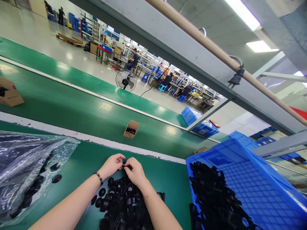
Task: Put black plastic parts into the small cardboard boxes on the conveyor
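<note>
Both my hands meet over the green work surface (86,159), fingertips pinched on one small black part (123,165). My left hand (113,166), with a dark beaded bracelet at the wrist, is closed on its left side. My right hand (135,172) is closed on its right side. Fingers hide most of the part, so its exact kind cannot be made out. Just below the hands, between my forearms, lies a pile of black round plastic parts (124,201). A few loose black discs (102,192) lie at the pile's left edge.
On the left lies a clear plastic bag (48,150) with black discs; one disc (57,178) lies beside it. A blue crate (254,179) of black parts stands right. Small cardboard boxes (131,129) sit on the green conveyor belt (72,102). A metal frame (192,41) crosses overhead.
</note>
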`<state>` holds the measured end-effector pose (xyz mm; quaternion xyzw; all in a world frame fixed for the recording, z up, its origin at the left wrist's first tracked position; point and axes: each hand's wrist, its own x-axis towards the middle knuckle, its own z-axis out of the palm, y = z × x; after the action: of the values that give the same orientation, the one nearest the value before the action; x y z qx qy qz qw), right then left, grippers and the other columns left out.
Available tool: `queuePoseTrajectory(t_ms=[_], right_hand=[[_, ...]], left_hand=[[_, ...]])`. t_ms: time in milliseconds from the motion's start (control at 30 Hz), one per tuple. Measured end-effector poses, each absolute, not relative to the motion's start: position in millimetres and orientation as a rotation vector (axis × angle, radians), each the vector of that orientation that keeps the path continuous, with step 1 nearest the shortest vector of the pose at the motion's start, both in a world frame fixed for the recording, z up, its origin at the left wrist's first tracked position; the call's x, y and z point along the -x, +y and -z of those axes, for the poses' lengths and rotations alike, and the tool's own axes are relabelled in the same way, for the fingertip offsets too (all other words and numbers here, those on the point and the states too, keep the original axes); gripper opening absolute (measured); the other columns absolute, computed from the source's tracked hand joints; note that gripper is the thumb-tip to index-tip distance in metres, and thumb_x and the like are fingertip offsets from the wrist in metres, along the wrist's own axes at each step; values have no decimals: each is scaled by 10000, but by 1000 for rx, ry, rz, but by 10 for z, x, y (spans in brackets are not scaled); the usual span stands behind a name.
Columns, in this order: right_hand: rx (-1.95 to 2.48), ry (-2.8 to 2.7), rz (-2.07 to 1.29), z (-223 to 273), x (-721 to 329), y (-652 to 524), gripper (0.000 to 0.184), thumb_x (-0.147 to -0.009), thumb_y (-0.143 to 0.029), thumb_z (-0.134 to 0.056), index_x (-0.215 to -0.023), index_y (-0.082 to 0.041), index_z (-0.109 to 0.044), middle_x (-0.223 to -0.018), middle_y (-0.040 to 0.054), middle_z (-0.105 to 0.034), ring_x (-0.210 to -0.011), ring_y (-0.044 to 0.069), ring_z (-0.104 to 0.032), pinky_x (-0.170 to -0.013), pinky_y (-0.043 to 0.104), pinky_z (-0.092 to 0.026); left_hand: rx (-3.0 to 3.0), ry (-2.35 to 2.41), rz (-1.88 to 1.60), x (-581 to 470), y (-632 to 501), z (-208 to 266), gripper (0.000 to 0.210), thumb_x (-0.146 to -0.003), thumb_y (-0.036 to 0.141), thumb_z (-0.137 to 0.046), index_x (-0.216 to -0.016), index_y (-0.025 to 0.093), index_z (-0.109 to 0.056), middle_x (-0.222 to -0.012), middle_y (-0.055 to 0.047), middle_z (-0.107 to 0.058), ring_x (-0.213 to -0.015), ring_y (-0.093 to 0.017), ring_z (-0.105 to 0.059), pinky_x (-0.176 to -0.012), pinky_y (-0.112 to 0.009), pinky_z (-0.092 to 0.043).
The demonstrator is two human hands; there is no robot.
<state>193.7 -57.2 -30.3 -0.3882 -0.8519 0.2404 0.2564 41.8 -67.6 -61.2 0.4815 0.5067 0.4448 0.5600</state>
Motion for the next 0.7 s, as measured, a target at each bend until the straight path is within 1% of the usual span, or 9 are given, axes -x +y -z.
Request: queuePoseTrajectory(t_ms=[100,233,333,400,433,500,567,633,700], right_hand=[[983,-2360,-545,281,-1909,-572,135,-731,-116,-470,-803,-191,-557,-848,24,-545,-806,116,-507,-728,235,-417],[926,-2437,-410,254,-1858,-583,165,-773,-147,-421,-815,-192,-575,-857,39,-551,-826,129,-506,-741,254,-425],[898,-2479,-408,157,-1863,-639,217,-766,-160,-436,-945,-194,-555,-926,42,-555,-873,128,-506,-777,247,-425],[911,-2484,-394,46,-1932,-705,285,-760,-178,-456,-1037,-197,-516,-1010,43,-544,-929,131,-498,-816,249,-415],[940,-2472,-370,-18,-1996,-745,295,-764,-189,-456,-1054,-201,-507,-1043,44,-537,-950,134,-493,-830,254,-409],[1053,-2419,-300,-146,-2190,-843,261,-785,-205,-436,-1033,-207,-518,-1046,42,-540,-957,136,-494,-840,260,-402],[1253,-2352,-217,-261,-2472,-967,223,-803,-210,-412,-990,-206,-534,-981,41,-560,-931,135,-507,-829,255,-402],[1550,-2295,-128,-350,-2819,-1128,212,-806,-218,-409,-974,-204,-537,-930,44,-563,-898,141,-522,-804,254,-410],[1927,-2222,-39,-406,-3194,-1325,236,-794,-237,-428,-1004,-199,-527,-957,62,-545,-865,158,-539,-766,268,-424]], left_hand=[[-1020,1172,-1118,-401,-675,552,216,-610,224,-514,-803,139,-561,-566,51,-530,-489,-87,-501,-538,-227,-410],[-1002,1123,-1073,-379,-695,460,172,-616,267,-561,-719,132,-582,-599,22,-576,-507,-88,-498,-540,-224,-404],[-1051,1151,-1060,-365,-714,425,168,-623,307,-576,-666,144,-567,-572,33,-562,-510,-89,-494,-531,-212,-393],[-1083,1189,-1039,-350,-723,414,187,-625,334,-578,-669,153,-558,-563,39,-555,-521,-93,-500,-535,-208,-395],[-1098,1216,-1023,-342,-726,412,202,-623,349,-579,-676,157,-553,-561,39,-554,-521,-95,-501,-533,-207,-396],[-1135,1277,-987,-321,-729,415,238,-614,387,-576,-690,163,-545,-562,37,-557,-511,-99,-500,-520,-209,-398],[-1189,1333,-946,-299,-730,435,279,-606,431,-566,-701,170,-538,-568,29,-565,-505,-108,-505,-507,-214,-400],[-1255,1369,-895,-275,-728,474,313,-609,469,-548,-719,176,-531,-582,19,-577,-526,-125,-526,-506,-219,-406],[-1329,1387,-833,-253,-724,525,333,-623,494,-524,-743,183,-524,-600,10,-588,-569,-144,-550,-510,-220,-408]])
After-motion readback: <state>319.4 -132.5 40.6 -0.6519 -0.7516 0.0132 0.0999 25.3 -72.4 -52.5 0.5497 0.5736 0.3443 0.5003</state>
